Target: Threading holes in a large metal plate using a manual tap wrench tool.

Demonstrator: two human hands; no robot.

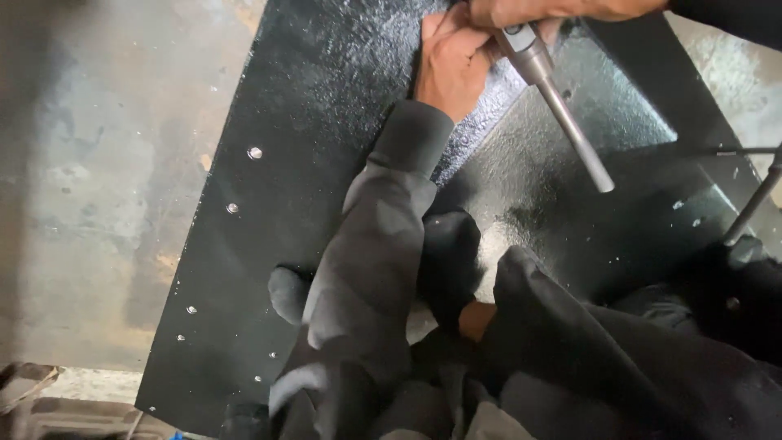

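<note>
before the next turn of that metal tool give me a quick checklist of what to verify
1. Right hand has a grip on the metal tool: ok.
2. Left hand steadies things, resting on the black metal plate beside the tool head: ok.
3. Tool head seated squarely: cannot tell, hidden by the hands.
4. Handle free to swing over the plate: ok, nothing touches it.
5. Left fingers clear of the tool head: not ok, they sit right against it.
6. Thin rod at the right edge is apart from the handle: ok.
</note>
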